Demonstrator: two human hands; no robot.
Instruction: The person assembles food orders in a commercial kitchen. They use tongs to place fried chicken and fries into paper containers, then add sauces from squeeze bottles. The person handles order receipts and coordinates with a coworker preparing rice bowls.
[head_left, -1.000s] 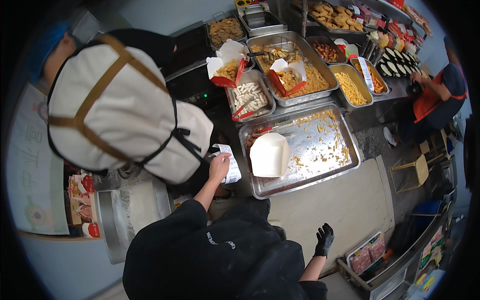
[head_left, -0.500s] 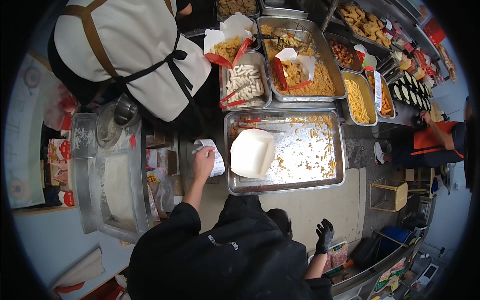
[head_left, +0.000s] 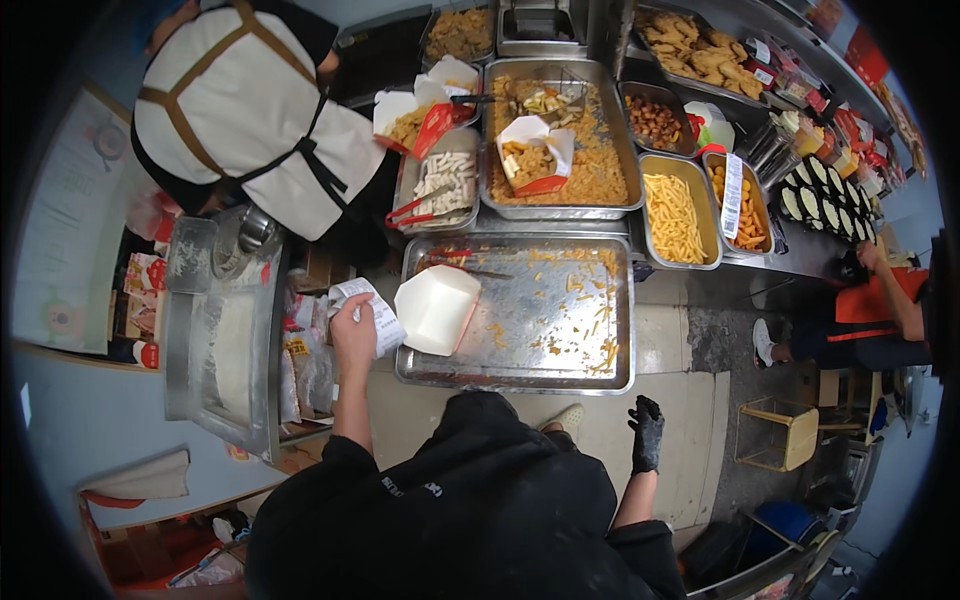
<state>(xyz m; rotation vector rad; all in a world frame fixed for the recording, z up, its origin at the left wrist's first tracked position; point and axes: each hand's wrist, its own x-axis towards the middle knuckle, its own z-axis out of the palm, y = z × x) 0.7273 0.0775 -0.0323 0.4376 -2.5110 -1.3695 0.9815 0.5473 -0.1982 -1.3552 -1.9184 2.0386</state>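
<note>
Receipt (head_left: 386, 322) sat centre-left, just left of box (head_left: 437, 310) | left hand (head_left: 352, 335) pinched it; light edge grip, clear of print, likely suited best | right hand (head_left: 646, 437) hung lower right, half-uncurled, empty

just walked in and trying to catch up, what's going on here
The person's left hand holds printed paper slips beside an open white box, which sits at the left of a metal tray scattered with food scraps. The gloved right hand holds nothing, off to the right below the tray. Beyond the tray, a filled red-and-white box sits in a large food pan. Two other people are nearby: one in a white apron, one in orange.
</note>
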